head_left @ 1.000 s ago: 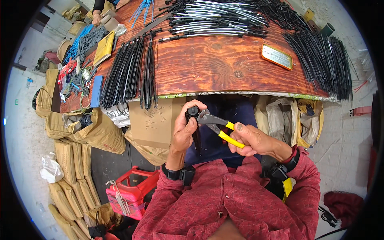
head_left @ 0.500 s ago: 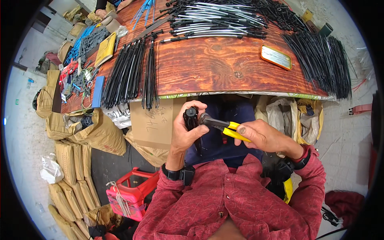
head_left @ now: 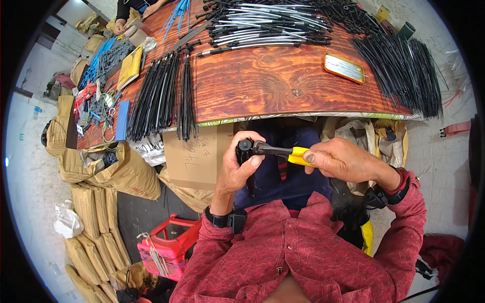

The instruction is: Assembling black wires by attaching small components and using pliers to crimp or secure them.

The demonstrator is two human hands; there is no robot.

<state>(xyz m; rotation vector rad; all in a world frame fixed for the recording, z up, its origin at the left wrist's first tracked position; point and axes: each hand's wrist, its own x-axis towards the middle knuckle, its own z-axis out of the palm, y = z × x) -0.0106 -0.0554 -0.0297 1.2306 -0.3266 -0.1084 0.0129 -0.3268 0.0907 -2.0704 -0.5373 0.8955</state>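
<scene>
My left hand [head_left: 231, 174] is wrapped around a black folded umbrella frame [head_left: 244, 145], held upright with its round end facing up. Yellow-handled pliers [head_left: 299, 156] are gripped in my right hand [head_left: 337, 160]. Their dark jaws meet the side of the frame's round end, close to my left thumb. Only one handle shows clearly; my fingers cover the rest. The frame's lower part hangs below my left hand, partly hidden against my dark trousers.
On the wooden table [head_left: 247, 93] ahead lie black rib bundles [head_left: 156, 98], silver-shafted frames [head_left: 270, 22], thin black rods [head_left: 404, 73] and a tin of fine silver pieces [head_left: 344, 68]. A red stool [head_left: 174, 237] and sacks [head_left: 91, 217] stand left. Another person's hand [head_left: 119, 26] shows far left.
The pliers have swung closer to level, and their handles look closer together. My right hand has risen slightly and moved a little right; my left hand keeps its hold.
</scene>
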